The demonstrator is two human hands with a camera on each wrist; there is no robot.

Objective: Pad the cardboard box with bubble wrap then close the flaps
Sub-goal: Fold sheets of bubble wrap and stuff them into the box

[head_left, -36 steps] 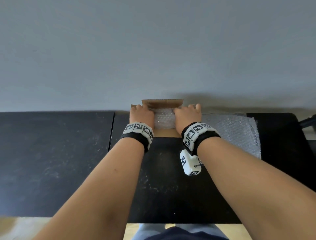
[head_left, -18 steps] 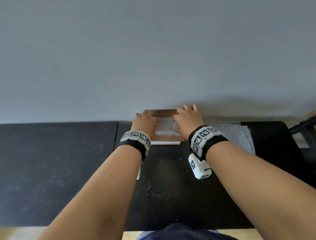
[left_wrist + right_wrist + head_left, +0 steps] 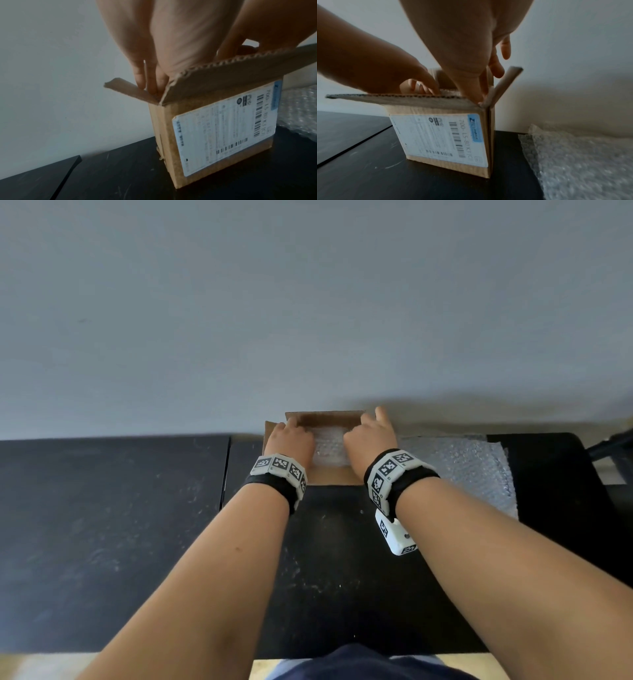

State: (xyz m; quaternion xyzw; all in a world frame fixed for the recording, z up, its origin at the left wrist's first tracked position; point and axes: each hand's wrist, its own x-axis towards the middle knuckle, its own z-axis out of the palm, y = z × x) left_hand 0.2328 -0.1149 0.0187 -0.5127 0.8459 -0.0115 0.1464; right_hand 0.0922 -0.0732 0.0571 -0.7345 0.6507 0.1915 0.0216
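Observation:
A small cardboard box point(image 3: 329, 477) with a white shipping label point(image 3: 223, 128) stands at the back of the black table, its flaps open. Bubble wrap point(image 3: 329, 446) fills its top. My left hand point(image 3: 291, 440) reaches in at the left side; its straight fingers point(image 3: 150, 83) point down between the left flap point(image 3: 126, 89) and the wrap. My right hand point(image 3: 370, 436) does the same at the right side, its fingers point(image 3: 481, 88) beside the raised right flap point(image 3: 505, 83). The fingertips are hidden inside the box. The near flap point(image 3: 402, 98) lies flat, pointing towards me.
A spare sheet of bubble wrap point(image 3: 459, 467) lies on the table just right of the box. A grey wall point(image 3: 308, 320) stands directly behind the box. A seam point(image 3: 226, 467) splits the black tabletop left of the box.
My right hand has shifted from the far rim to the right side of the box. Both hands now reach deeper along the sides. The far flap stands higher in view.

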